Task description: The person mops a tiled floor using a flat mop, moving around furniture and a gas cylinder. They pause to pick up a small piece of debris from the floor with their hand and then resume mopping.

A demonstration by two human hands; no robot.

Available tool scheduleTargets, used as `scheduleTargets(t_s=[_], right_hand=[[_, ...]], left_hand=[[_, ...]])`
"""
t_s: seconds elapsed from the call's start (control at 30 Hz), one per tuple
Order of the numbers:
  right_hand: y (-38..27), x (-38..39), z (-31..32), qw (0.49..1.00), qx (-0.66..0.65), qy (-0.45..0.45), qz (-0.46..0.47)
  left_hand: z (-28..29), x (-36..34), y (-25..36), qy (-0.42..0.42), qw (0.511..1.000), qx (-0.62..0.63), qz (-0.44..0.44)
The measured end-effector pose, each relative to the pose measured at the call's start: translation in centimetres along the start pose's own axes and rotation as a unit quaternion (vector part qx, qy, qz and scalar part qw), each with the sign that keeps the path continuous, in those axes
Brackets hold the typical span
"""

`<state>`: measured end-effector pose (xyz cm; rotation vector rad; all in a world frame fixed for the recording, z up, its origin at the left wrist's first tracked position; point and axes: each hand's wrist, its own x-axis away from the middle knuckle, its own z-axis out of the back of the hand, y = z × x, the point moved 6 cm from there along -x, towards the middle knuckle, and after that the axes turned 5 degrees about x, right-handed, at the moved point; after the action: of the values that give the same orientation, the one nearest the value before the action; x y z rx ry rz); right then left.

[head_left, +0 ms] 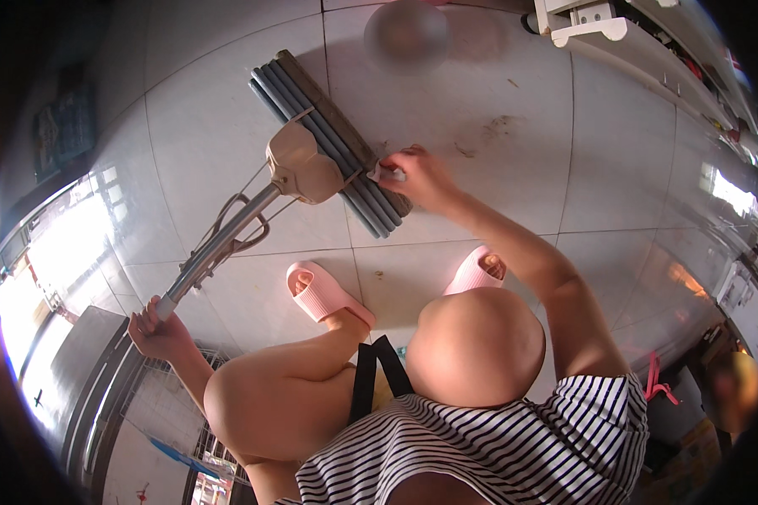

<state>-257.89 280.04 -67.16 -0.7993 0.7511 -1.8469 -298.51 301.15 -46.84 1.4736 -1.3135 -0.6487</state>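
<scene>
My left hand is closed around the metal handle of a sponge mop, low on the left. The mop lies tilted across the floor, its beige plastic head joined to grey rollers and a long brownish sponge strip. At the right end of that strip, my right hand pinches a small crumpled white tissue against the mop head. My fingers partly cover the tissue.
I squat in pink slippers on pale floor tiles. Dark smudges mark the tiles beyond my right hand. A white shelf unit stands far right; a metal cabinet and wire rack are at left. A blurred round shape shows at the far edge.
</scene>
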Motion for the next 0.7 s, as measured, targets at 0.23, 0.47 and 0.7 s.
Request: scheduleTargets(t_s=[0.23,0.47,0.7], right_hand=[[1.5,0.8,-3.1,0.985,-0.088,-0.072,-0.133],[1.7,6.3,-1.6,1.000,0.009,0.018,-0.004],[1.8,7.5,-3.4,0.997,0.053,0.045,-0.028]], left_hand=[[-2.2,1.4,0.7,0.035,0.998,-0.035,-0.046],[-3.2,2.4,1.1,0.035,0.997,-0.037,-0.055],[-3.4,2.3,1.1,0.009,0.997,-0.044,-0.057]])
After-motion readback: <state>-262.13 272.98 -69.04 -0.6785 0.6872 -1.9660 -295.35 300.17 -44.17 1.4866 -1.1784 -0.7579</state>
